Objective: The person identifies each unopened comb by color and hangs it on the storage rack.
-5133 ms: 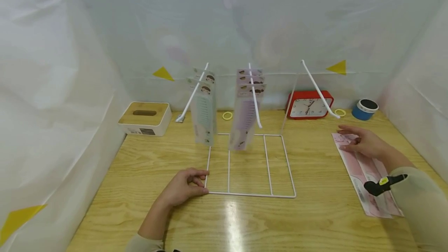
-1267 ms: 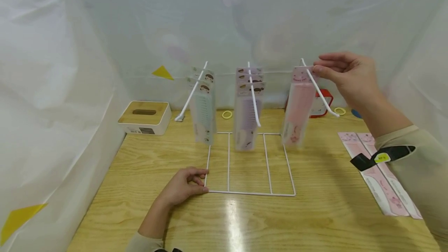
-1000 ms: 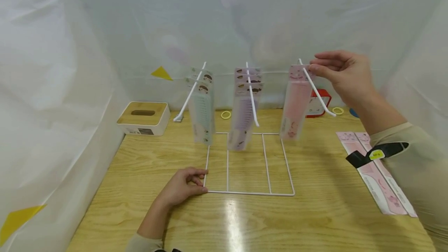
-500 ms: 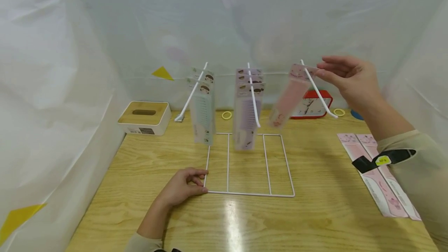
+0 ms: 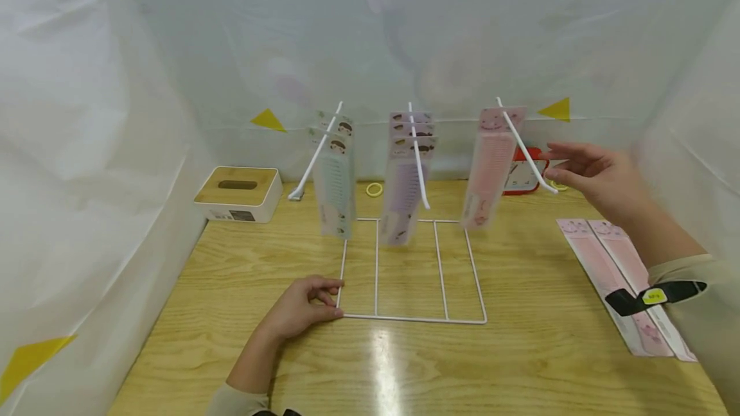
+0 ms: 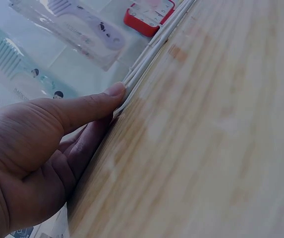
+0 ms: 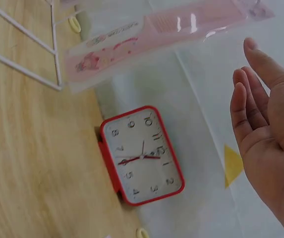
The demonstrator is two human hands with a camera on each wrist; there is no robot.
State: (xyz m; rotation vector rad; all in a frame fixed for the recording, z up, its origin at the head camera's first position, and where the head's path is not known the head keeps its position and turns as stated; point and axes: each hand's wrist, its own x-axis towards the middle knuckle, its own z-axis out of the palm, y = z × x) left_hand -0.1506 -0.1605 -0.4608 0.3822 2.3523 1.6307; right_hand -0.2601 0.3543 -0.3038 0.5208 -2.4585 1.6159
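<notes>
My left hand [image 5: 303, 307] pinches the front left corner of a white wire display rack [image 5: 413, 320]; the left wrist view shows its thumb on the wire. My right hand [image 5: 607, 178] holds nothing, its fingers extended beside the tip of the rack's right hook [image 5: 528, 156]. From that hook hangs one pink packaged comb [image 5: 490, 165], apart from the hand in the right wrist view. Several purple packaged combs [image 5: 403, 191] hang on the middle hook, and green packaged combs [image 5: 335, 185] on the left one. Two more pink packaged combs [image 5: 595, 262] lie side by side at the table's right.
A red alarm clock [image 7: 142, 156] stands behind the right hook. At the back left sits a white tissue box [image 5: 238, 194] with a wooden lid. A yellow ring [image 5: 374, 190] lies behind the rack. White sheeting [image 5: 433, 31] encloses the wooden table [image 5: 243, 262].
My right hand took a pink packaged comb from the table and hung it on the right hook. It has let go and moved down and right. The left hand has stayed put.
</notes>
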